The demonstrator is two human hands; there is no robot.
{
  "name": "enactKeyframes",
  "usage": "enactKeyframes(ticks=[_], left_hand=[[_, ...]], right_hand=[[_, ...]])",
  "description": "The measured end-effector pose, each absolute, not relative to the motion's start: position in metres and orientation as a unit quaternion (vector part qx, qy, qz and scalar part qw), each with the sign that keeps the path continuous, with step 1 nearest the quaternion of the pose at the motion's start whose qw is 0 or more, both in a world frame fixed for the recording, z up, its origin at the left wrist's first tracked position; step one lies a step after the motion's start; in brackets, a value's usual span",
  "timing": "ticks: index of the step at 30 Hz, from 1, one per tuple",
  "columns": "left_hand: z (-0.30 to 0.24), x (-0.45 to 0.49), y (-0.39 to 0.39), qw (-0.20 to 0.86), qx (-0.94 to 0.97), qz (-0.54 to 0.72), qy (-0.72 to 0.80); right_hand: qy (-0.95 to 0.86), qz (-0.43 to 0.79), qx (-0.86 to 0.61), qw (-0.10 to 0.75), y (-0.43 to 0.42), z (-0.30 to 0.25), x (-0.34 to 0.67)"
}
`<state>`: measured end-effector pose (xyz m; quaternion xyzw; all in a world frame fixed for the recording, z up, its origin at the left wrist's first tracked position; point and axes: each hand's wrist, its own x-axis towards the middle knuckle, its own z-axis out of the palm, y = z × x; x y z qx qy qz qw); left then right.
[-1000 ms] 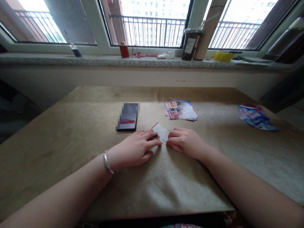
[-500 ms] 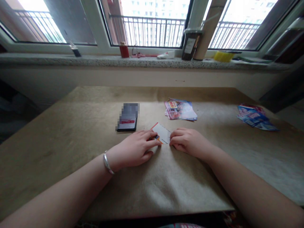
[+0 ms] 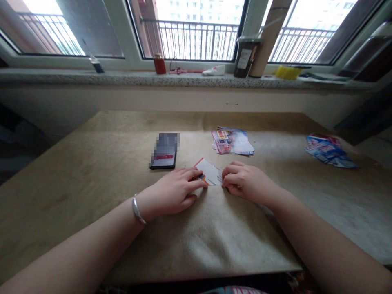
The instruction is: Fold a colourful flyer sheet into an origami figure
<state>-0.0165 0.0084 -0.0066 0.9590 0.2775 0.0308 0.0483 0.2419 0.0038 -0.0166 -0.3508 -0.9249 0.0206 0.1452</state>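
The left hand [image 3: 171, 194] lies flat, fingers stretched over the near-left end of the leaflet [image 3: 211, 173], pinning it to the table [image 3: 92, 171]. The sheet looks already doubled over (white back up), though the crease seems only partly pressed. The right hand [image 3: 248, 183] pinches its right edge with curled fingers.

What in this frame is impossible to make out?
- Head view: the near part of the folded leaflet lies under the left hand.
- Whether the right hand pinches or only presses its edge: its curled fingers hide that.
- The phone: upper half is blurred out.
- Print on the leaflet stack is too small to read.
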Motion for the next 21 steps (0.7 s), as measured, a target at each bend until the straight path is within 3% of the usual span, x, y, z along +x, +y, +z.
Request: enactKeyframes(ticks=[21], left_hand=[[-0.006, -0.016, 0.011, 0.068, 0.959, 0.049, 0.27]], right_hand=[[-0.897, 0.051, -0.434, 0.064, -0.001, -0.003, 0.256]])
